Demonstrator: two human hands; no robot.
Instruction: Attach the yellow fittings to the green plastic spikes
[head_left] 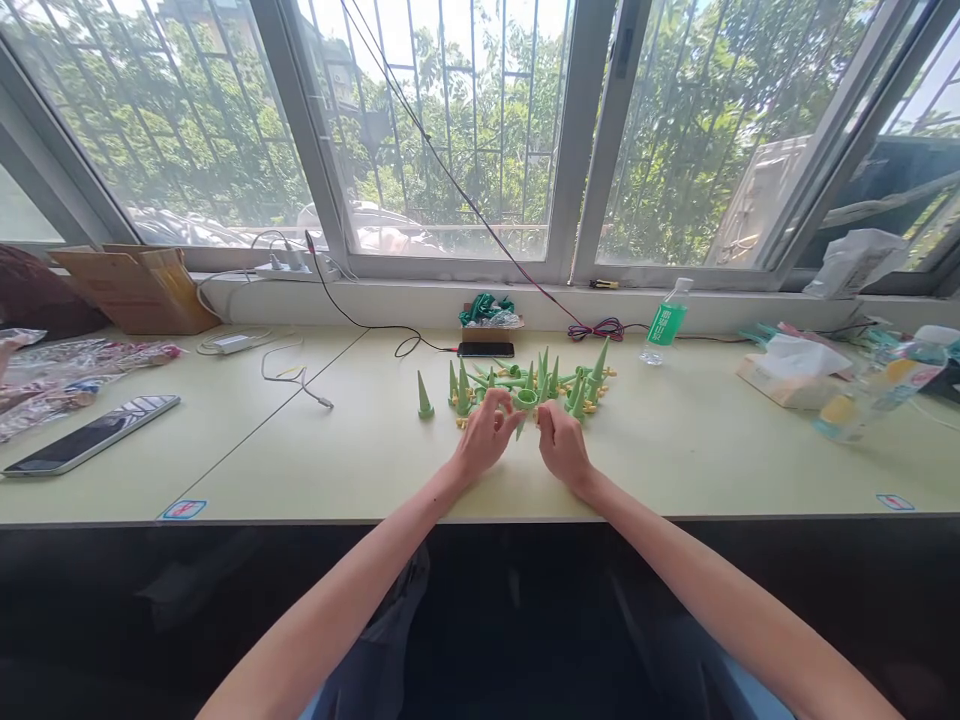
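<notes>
My left hand (pixel 484 437) is closed in a pinch on a light green plastic cone (pixel 526 398). The cone's round hollow end faces up towards me and its tip points down. Close to its right side, my right hand (pixel 564 447) is curled with thumb and fingers together. A small yellowish bit seems to show at those fingertips, too small to name. Just beyond both hands lies a pile of similar green cones (pixel 598 372), some upright and some on their sides, with small yellow pieces among them. One cone (pixel 425 397) stands alone to the left of the pile.
Behind the pile are a black phone (pixel 486 350) and a small box with green wrapping (pixel 490 312). A bottle (pixel 664 325), tissue box (pixel 793 370) and larger bottle (pixel 885 390) stand right. Another phone (pixel 94 435), a white cable (pixel 300 385) and a cardboard box (pixel 139 290) are left.
</notes>
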